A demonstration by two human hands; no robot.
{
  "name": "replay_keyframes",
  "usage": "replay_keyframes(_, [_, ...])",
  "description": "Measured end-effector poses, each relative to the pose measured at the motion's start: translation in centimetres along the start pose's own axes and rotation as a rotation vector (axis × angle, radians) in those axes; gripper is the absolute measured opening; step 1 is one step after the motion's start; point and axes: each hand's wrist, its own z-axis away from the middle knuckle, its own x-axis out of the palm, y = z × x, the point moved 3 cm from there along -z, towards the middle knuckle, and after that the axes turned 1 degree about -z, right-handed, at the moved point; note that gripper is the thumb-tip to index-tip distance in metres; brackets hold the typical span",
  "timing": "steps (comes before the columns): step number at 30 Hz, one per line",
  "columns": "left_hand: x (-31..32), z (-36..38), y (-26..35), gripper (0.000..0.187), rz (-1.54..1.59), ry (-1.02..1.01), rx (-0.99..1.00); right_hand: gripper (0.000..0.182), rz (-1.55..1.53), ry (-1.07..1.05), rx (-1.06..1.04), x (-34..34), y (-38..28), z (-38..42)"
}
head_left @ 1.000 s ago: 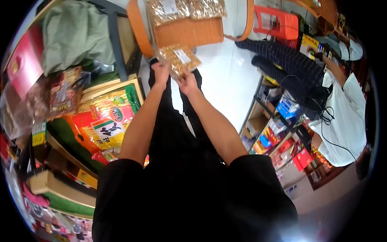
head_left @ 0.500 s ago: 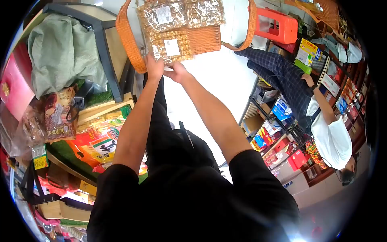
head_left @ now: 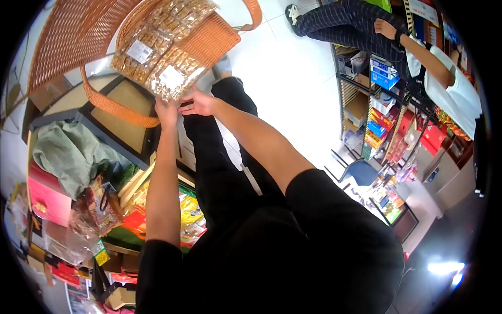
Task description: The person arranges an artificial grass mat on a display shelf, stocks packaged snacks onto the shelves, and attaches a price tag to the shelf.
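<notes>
Clear packs of brown, nut-like snack pieces lie side by side on the seat of an orange wicker chair (head_left: pixel 212 41), at the top of the head view. The nearest snack pack (head_left: pixel 180 65) bears a white label. My left hand (head_left: pixel 167 111) is closed at its near edge. My right hand (head_left: pixel 200 101) is beside it, with the thumb and fingers pinched at the same edge by the near corner. Another labelled snack pack (head_left: pixel 130 60) lies to its left, and more packs are behind. The fingertips are partly hidden by the plastic.
A grey-green cloth (head_left: pixel 70 157) lies over a dark-framed wooden display (head_left: pixel 128 99) on the left, above bagged goods. At right, a person in a white shirt (head_left: pixel 452 86) stands beside stocked shelves (head_left: pixel 361 99). White floor tiles (head_left: pixel 282 63) lie between.
My view has turned, so the chair, packs and both hands appear farther left and tilted. The red stool has left view. Both hands stay at the near pack's edge.
</notes>
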Motion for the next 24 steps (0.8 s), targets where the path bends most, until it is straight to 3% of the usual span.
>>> replay_keyframes(1, [-0.4, 0.6, 0.1, 0.047, 0.027, -0.094, 0.017, 0.065, 0.036, 0.077, -0.078, 0.4, -0.6, 0.1])
replay_keyframes(2, [-1.1, 1.5, 0.5, 0.049, 0.053, -0.183, 0.028, 0.065, 0.030, 0.065, -0.083, -0.7, -0.8, -1.5])
replay_keyframes(4, [-2.5, 3.1, 0.3, 0.040, 0.077, -0.260, 0.047, 0.046, 0.070, -0.074, 0.122, -2.9, -0.9, -6.1])
replay_keyframes(5, [-3.8, 4.1, 0.2, 0.032, 0.108, -0.342, 0.052, 0.033, 0.314, -0.042, 0.063, -2.2, -2.0, -4.6])
replay_keyframes(7, [-7.2, 6.7, 1.6, 0.025, 0.035, -0.370, -0.131, 0.037, 0.755, 0.153, 0.168, -4.1, -2.3, -6.1])
replay_keyframes(8, [-8.5, 7.9, -0.5, 0.025, 0.127, -0.365, -0.190, 0.038, 1.009, 0.124, 0.133, -3.0, -3.5, -3.8])
replay_keyframes(9, [-10.1, 9.6, 0.2, 0.025, 0.171, -0.303, -0.322, 0.030, 1.161, 0.194, 0.133, -6.4, -1.4, -8.7])
replay_keyframes(11, [-12.4, 12.6, -1.3, 0.022, 0.286, -0.189, -0.499, 0.026, 1.696, -0.093, -0.099, -3.4, -4.9, -3.9])
replay_keyframes(12, [-13.1, 14.6, 0.1, 0.019, 0.381, -0.069, -0.631, 0.026, 1.735, -0.135, -0.110, -3.1, -6.4, -3.3])
replay_keyframes(13, [-13.3, 16.6, 0.3, 0.017, 0.564, 0.108, -0.690, 0.027, 1.759, -0.167, -0.110, -3.3, -7.1, -2.2])
replay_keyframes(14, [-13.2, 18.0, -0.9, 0.018, 0.699, 0.051, -0.610, 0.026, 1.646, -0.173, -0.137, -4.3, -7.9, -2.0])
replay_keyframes(15, [-12.5, 19.3, -1.0, 0.019, 0.695, 0.101, -0.637, 0.026, 1.544, -0.176, -0.183, -5.3, -9.6, -2.4])
replay_keyframes(16, [-11.3, 20.2, -0.7, 0.020, 0.679, 0.120, -0.708, 0.025, 1.251, -0.060, -0.233, -6.4, -11.5, -1.1])
replay_keyframes(17, [-9.7, 20.7, 0.3, 0.018, 0.683, 0.045, -0.717, 0.024, 1.263, -0.026, -0.245, -6.8, -14.2, 0.5])
replay_keyframes(18, [-7.6, 20.7, 0.8, 0.018, 0.826, 0.028, -0.684, 0.025, 1.248, 0.177, -0.299, -9.3, -16.0, 0.2])
replay_keyframes(19, [-6.4, 20.6, 5.0, 0.024, 0.675, -0.040, -0.735, 0.023, 0.985, 0.199, -0.337, -9.9, -18.2, 2.3])
replay_keyframes(20, [-5.8, 20.4, 10.6, 0.026, 0.654, -0.232, -0.699, 0.021, 0.826, 0.073, -0.289, -10.9, -20.6, 4.1])
replay_keyframes(21, [-5.3, 19.8, 13.2, 0.028, 0.624, -0.346, -0.638, 0.021, 1.022, 0.130, -0.383, -12.2, -23.4, 5.6])
replay_keyframes(22, [-5.0, 18.9, 15.3, 0.028, 0.625, -0.440, -0.566, 0.025, 1.159, 0.365, -0.437, -13.4, -25.4, 7.1])
replay_keyframes(23, [-5.5, 18.0, 17.4, 0.030, 0.560, -0.458, -0.501, 0.023, 0.918, 0.408, -0.448, -14.4, -27.0, 8.6])
replay_keyframes(24, [-6.4, 16.9, 19.3, 0.031, 0.494, -0.469, -0.435, 0.021, 0.914, 0.456, -0.311, -14.9, -28.9, 9.9])
